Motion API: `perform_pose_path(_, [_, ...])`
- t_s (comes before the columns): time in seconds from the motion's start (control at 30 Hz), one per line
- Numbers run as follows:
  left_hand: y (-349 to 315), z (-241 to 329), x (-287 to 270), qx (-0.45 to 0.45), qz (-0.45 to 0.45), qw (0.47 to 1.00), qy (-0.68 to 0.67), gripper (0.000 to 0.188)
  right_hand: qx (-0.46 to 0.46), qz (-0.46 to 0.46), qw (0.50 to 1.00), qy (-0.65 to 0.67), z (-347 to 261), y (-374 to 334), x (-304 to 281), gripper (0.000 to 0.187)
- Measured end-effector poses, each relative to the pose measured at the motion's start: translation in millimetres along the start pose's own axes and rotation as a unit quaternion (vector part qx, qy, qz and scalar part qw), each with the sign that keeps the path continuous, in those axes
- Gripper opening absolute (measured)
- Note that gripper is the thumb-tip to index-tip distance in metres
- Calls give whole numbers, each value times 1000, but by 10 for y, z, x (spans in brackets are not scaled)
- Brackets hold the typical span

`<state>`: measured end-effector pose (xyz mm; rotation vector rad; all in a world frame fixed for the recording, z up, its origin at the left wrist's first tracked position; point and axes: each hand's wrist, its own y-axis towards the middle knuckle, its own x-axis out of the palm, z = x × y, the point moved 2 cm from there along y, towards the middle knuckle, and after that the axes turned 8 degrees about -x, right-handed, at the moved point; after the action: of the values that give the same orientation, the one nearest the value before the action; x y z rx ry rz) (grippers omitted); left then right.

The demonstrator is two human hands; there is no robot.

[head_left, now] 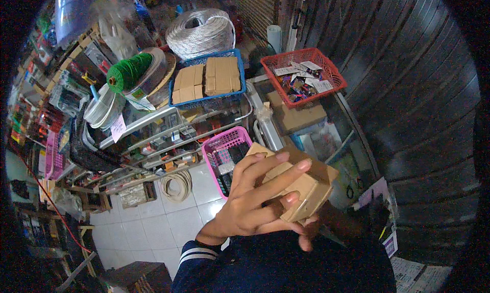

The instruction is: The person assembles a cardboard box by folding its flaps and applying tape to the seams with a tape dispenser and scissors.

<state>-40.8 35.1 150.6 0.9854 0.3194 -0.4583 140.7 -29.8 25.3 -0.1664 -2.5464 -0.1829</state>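
I hold a small brown cardboard box (306, 193) in front of my chest, tilted. Across its near side and top lie the long fingers of my left hand (258, 191), gripping it with slight gaps between them. My right hand (311, 230) is in shadow below and behind the box, seemingly supporting it; most of its fingers are hidden. Just beyond the left hand, a pink plastic basket (208, 149) holds dark packets. Farther off, a blue basket (206, 103) carries flat brown cardboard boxes (222, 76) set in two groups.
A red basket (334, 78) of small carded packets stands on the glass counter (357, 150) at right. White rope coil (196, 35) and green twine spool (130, 73) sit at back left. A cable coil (176, 185) lies on the tiled floor (153, 231). Corrugated shutter (408, 88) walls the right.
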Motion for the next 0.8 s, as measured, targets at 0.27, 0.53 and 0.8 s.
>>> perform_pose_path(0.27, [-174, 160, 122, 7, 17, 998, 52, 51, 3, 0, 1000, -1, -120, -17, -42, 48])
perform_pose_path(0.53, [-152, 137, 140, 28, 47, 998, 22, 46, 14, 6, 1000, 11, -87, -86, -26, 48])
perform_pose_path(0.8, [-171, 120, 138, 40, 61, 997, 9, 50, 21, 11, 999, 21, -84, -123, -35, 49])
